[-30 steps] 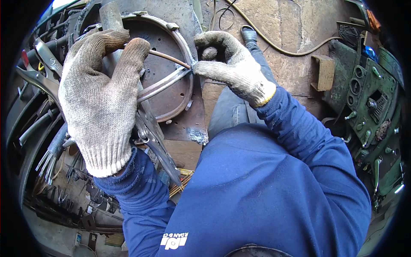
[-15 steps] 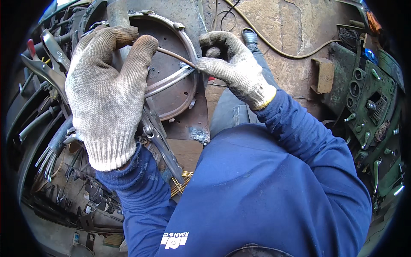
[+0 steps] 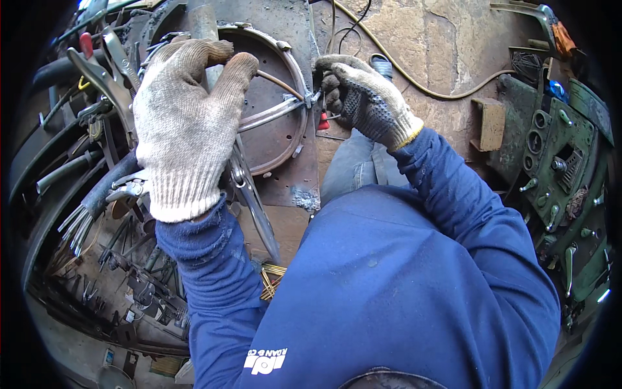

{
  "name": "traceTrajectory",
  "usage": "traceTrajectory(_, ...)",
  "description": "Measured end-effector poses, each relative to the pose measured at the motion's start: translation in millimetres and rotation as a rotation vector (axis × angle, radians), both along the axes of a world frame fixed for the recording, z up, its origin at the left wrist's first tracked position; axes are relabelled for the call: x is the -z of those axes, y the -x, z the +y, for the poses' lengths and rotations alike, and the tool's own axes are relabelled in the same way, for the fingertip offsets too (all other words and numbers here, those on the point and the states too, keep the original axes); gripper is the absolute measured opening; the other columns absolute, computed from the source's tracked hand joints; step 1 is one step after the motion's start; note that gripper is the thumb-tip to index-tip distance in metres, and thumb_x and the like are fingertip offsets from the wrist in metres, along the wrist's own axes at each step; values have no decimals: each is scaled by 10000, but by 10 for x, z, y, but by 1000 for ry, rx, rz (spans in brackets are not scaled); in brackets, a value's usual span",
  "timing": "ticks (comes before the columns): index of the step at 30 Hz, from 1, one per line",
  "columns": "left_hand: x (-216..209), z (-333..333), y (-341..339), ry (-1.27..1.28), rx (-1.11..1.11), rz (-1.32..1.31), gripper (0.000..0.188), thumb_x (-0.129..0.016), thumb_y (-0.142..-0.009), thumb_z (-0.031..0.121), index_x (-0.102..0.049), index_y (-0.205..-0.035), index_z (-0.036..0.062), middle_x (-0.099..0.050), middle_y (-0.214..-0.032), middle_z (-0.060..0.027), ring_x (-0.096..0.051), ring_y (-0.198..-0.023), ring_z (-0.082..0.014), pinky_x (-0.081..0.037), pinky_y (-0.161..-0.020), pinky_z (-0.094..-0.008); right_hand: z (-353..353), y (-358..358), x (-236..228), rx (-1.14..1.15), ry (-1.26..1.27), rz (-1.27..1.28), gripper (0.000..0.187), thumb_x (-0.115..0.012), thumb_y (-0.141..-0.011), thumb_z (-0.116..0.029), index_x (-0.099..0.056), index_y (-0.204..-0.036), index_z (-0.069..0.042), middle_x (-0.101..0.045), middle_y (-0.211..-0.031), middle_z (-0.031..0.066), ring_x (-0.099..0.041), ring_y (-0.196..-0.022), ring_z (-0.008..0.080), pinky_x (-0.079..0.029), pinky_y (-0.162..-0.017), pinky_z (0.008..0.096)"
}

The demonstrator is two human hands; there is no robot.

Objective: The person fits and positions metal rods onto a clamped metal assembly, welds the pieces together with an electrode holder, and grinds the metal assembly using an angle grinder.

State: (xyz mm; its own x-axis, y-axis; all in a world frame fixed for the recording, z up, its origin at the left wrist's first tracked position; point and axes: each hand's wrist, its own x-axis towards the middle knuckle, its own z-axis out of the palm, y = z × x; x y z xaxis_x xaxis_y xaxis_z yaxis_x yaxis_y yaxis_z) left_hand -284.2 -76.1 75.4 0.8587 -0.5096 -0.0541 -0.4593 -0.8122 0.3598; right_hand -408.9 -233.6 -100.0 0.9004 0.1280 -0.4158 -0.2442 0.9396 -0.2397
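My left hand point(image 3: 188, 123), in a grey-white knit glove, pinches a thin brown rod point(image 3: 280, 84) between thumb and fingers. The rod slants across a round metal ring point(image 3: 285, 152), and its far end meets the ring's right side. A flat bar point(image 3: 269, 115) spans the inside of the ring toward that same spot. My right hand point(image 3: 369, 100), in a dirty glove with a dotted palm, is at the ring's right edge with its fingers curled in. Whatever they hold, if anything, is hidden. Just below those fingers shows a small red-handled piece point(image 3: 323, 121).
The ring lies on a steel plate point(image 3: 304, 178). Locking pliers point(image 3: 107, 81) and cables crowd the left, and a long plier handle point(image 3: 256, 211) hangs past the plate's near edge. A green machine point(image 3: 560, 162) and a channel-shaped block point(image 3: 489, 124) stand at right. A hose point(image 3: 421, 91) crosses the floor.
My right hand has let its pinch at the rod's end go and turned, showing its dotted palm with curled fingers. The left hand still pinches the rod; the view has shifted slightly.
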Motion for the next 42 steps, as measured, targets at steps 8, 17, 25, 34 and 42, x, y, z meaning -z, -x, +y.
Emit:
traceTrajectory(8, -123, 60, 85, 78, 100, -139, 248, -812, -828, 217, -761, -978, 26, -715, -1008, -155, -702, -969, -295, -540, -877, -365, -272, 303, -44, 144, 131, 172, 300, -616, -1016, -221, -634, -1248, -33, -634, -873, -23, -597, -731, 75, -506, -685, 232)
traceTrajectory(17, -577, 129, 240, 105, 87, -102, 209, -784, -849, 234, -744, -900, 35, -683, -911, -131, -680, -856, -306, -533, -782, -391, -641, 857, -330, 23, 536, 358, 216, -673, -982, -284, -708, -1018, -74, -561, -717, -30, -492, -587, 70, -414, -528, 228)
traceTrajectory(25, -890, 152, 309, 28, 20, -55, 198, -779, -860, 217, -756, -943, 38, -712, -961, -122, -670, -883, -264, -521, -822, -361, -745, 770, -757, 69, 430, 421, 168, -641, -1002, -197, -680, -1081, -54, -573, -763, -33, -479, -578, 55, -387, -503, 195)
traceTrajectory(34, -824, 53, 82, 123, 37, -61, 210, -802, -833, 174, -759, -976, 27, -722, -1032, -157, -700, -989, -317, -548, -883, -371, -958, 58, -459, -177, 408, 267, 225, -649, -1000, -198, -645, -1148, -29, -533, -777, -37, -482, -621, 57, -404, -528, 195)
traceTrajectory(42, -494, -86, -226, 100, 13, -82, 234, -830, -791, 162, -763, -972, 29, -730, -1047, -157, -657, -1142, -391, -530, -978, -450, -1054, -383, -126, -430, 534, 201, 372, -674, -994, -256, -603, -1269, -15, -582, -900, -12, -512, -710, 50, -455, -627, 198)
